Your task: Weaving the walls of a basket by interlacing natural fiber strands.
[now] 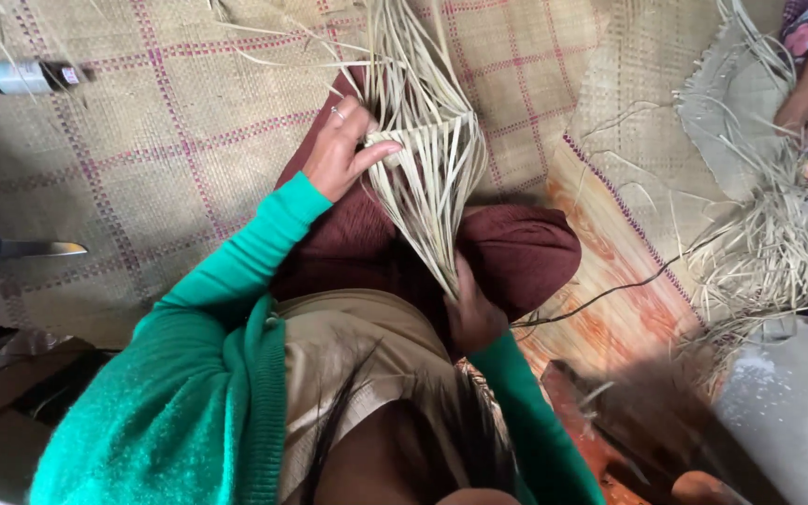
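Left hand (pixel 340 150): fingers closed on the top of the strips (pixel 423 159), thumb pressing across them.
Right hand (pixel 472 313): gripping the strips' lower tip over the lap.
Advice: keep the strips taut, fanned and flat; the knife (pixel 21 248) lies well apart on the mat (pixel 142 112).

strips (pixel 427 178): dry pale straw-coloured plant fibre, flat and narrow, matt, partly plaited where the left hand (pixel 343 150) pinches them
loose heap (pixel 759 252): the same dry fibre, frayed and tangled, rough-looking
floor mat (pixel 142 159): woven reed or straw, tan with dull purple-red lines, coarse matt weave
second mat (pixel 610 281): woven, orange-patterned, slightly smoother
sleeves (pixel 236 271): green knitted wool, soft and fuzzy
skirt (pixel 516 252): dark maroon cloth, ribbed, matt
knife (pixel 25 248): bright smooth metal blade, dark handle
bottle (pixel 25 77): glossy, plastic or glass, cannot tell which
ring (pixel 337 113): thin shiny metal
floor (pixel 797 421): grey, rough, dusty cement
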